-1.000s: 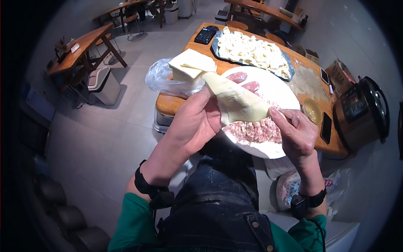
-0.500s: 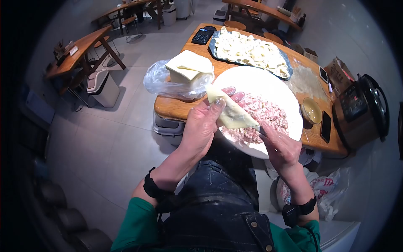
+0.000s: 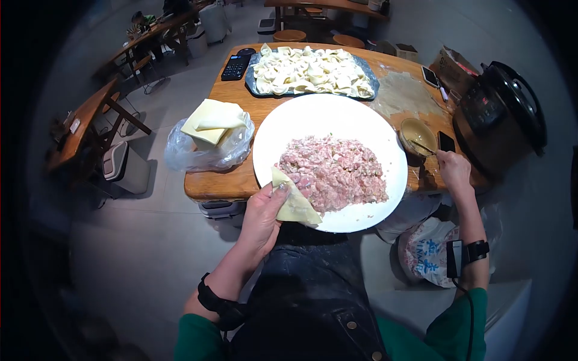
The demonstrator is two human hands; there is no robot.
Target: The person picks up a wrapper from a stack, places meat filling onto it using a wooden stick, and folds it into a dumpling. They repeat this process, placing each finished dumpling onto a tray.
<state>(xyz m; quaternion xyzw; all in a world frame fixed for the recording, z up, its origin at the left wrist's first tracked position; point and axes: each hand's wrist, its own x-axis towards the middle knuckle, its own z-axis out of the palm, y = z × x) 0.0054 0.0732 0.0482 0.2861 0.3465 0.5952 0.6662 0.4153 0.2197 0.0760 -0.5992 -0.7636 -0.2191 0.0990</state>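
My left hand [image 3: 260, 216] pinches a pale wonton wrapper [image 3: 297, 207], folded to a point, over the near left rim of a big white plate [image 3: 280, 126]. Pink minced meat [image 3: 337, 174] with green flecks is heaped on that plate. At the right, my right hand [image 3: 455, 173] grips a thin utensil [image 3: 424, 147] whose far end dips into a small yellowish bowl [image 3: 412, 127]; its exact kind is too small to tell. A stack of square wrappers [image 3: 208, 123] sits in a clear plastic bag [image 3: 180, 150] left of the plate.
Behind the plate, a dark tray [image 3: 251, 89] carries many folded wontons [image 3: 313, 71]. A calculator [image 3: 235, 68] lies on the wooden table [image 3: 220, 186]. On the right are a phone [image 3: 446, 142], another phone [image 3: 430, 76] and a black cooker [image 3: 498, 111]. Bags [image 3: 428, 249] stand below.
My right hand has left the wrapper and moved right to the bowl with the utensil. The left hand still holds the folded wrapper, now lower, by the plate's near edge. The view has shifted.
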